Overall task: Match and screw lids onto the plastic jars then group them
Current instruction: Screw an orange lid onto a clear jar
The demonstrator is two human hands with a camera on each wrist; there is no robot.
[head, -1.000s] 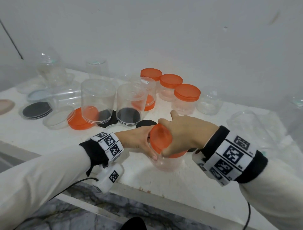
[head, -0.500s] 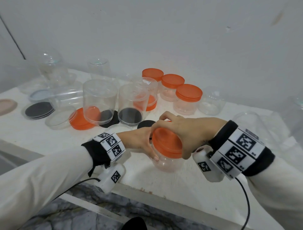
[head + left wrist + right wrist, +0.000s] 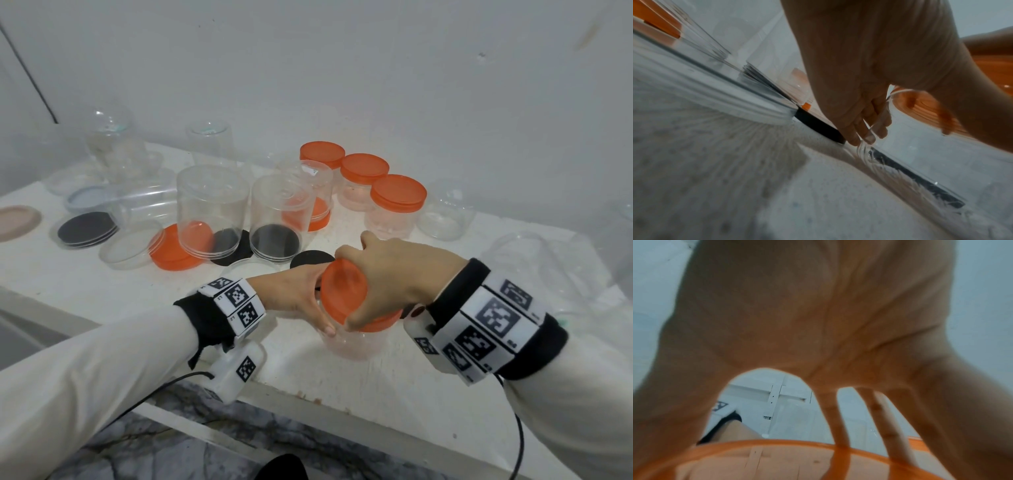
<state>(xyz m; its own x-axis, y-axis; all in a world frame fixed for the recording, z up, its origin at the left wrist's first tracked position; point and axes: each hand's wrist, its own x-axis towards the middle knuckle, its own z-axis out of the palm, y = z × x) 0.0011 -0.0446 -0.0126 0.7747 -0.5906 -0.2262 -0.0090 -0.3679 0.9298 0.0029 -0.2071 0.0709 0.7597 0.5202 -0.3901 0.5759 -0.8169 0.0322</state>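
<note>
A short clear plastic jar [image 3: 352, 346] stands near the table's front edge with an orange lid [image 3: 342, 291] on its mouth. My right hand [image 3: 383, 277] arches over the lid from above and grips its rim [image 3: 777, 449] with thumb and fingers. My left hand [image 3: 301, 298] wraps the jar's left side, thumb in front, fingers behind the clear wall [image 3: 920, 146]. Three lidded orange-topped jars [image 3: 397, 202] stand grouped at the back. Two tall open jars [image 3: 212, 209] stand left of centre.
Loose lids lie on the white table [image 3: 68, 274]: an orange one [image 3: 171, 250], black ones [image 3: 85, 228], a clear one [image 3: 128, 245], a pink one [image 3: 15, 221] at the far left. Open clear jars [image 3: 445, 212] stand at the back and right. The table's front edge [image 3: 308, 404] is close below my wrists.
My right hand has turned on the lid, its wrist swinging back toward me and thumb coming round to the front. The left hand and the jar have stayed in place.
</note>
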